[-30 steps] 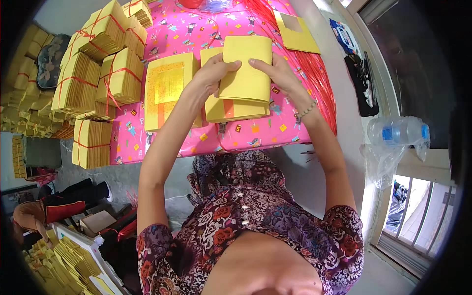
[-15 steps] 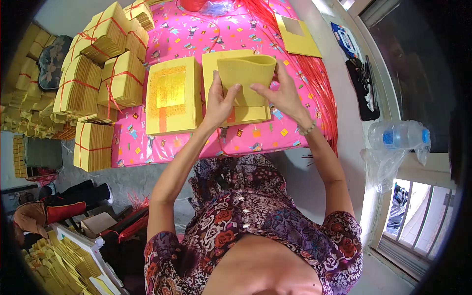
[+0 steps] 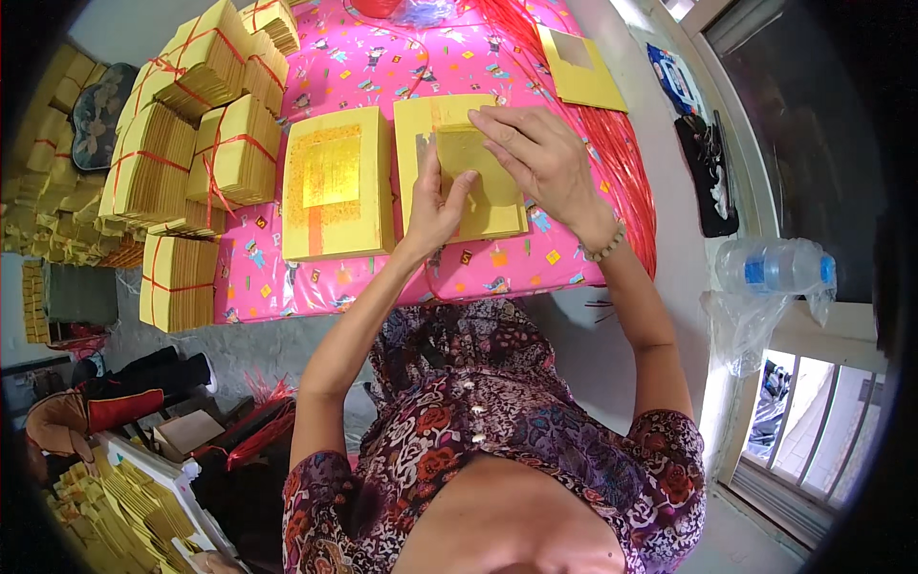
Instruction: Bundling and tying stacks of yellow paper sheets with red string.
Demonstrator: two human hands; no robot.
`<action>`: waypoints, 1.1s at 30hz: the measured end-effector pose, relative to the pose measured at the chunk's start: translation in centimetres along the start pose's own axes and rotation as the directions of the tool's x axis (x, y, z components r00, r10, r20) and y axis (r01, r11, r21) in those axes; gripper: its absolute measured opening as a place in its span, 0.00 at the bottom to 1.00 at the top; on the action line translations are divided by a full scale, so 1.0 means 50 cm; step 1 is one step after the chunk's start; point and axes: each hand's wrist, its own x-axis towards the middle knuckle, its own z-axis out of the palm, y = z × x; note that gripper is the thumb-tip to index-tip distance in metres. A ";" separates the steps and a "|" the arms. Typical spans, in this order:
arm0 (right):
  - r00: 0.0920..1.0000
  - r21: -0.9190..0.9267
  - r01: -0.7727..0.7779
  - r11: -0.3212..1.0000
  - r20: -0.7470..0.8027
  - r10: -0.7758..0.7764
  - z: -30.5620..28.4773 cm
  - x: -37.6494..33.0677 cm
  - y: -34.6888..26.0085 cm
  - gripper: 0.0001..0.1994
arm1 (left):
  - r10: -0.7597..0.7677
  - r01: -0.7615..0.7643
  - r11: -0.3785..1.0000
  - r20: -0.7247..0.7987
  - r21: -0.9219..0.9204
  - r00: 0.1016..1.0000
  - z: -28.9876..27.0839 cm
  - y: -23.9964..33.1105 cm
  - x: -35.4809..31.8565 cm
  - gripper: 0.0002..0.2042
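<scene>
A thick fold of yellow paper sheets (image 3: 490,182) stands over the right-hand stack of yellow paper (image 3: 413,120) on the table. My left hand (image 3: 438,209) is closed on its left side, thumb across the front face. My right hand (image 3: 553,167) is bent over the upper right part of the fold, its fingertips at the top edge and its thumb hidden. Just left of this lies another stack of yellow paper (image 3: 381,163), its top sheet bearing a gold foil square (image 3: 331,177) with an orange border.
Yellow paper bundles (image 3: 229,158) tied with red string pile up on the left. A pink patterned tablecloth (image 3: 354,287) covers the table. Red plastic strands (image 3: 626,191) hang along its right side, near some flat yellow sheets (image 3: 585,86). A plastic bottle (image 3: 779,265) lies by the window.
The looped fold of paper has been pressed flatter. My right hand has moved from its right side up over the top edge, while my left hand stays on the left side.
</scene>
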 end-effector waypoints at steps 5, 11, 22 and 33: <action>1.000 0.014 -0.003 1.000 -0.004 0.003 0.002 -0.003 0.001 0.19 | -0.024 0.024 1.000 -0.011 0.003 1.000 0.004 -0.006 -0.007 0.31; 0.996 0.098 -0.079 0.992 -0.036 0.083 -0.008 0.005 0.008 0.19 | 0.027 -0.026 0.998 -0.012 0.065 1.000 0.006 0.005 0.009 0.27; 0.652 0.684 -0.693 0.229 0.458 0.605 0.026 -0.044 0.034 0.26 | -0.550 0.552 0.784 0.092 -0.284 0.830 -0.018 0.126 0.108 0.16; 0.595 0.690 -0.719 0.080 0.552 0.584 0.039 -0.048 0.027 0.20 | -0.701 0.714 0.631 0.170 -0.304 0.692 -0.023 0.110 0.130 0.14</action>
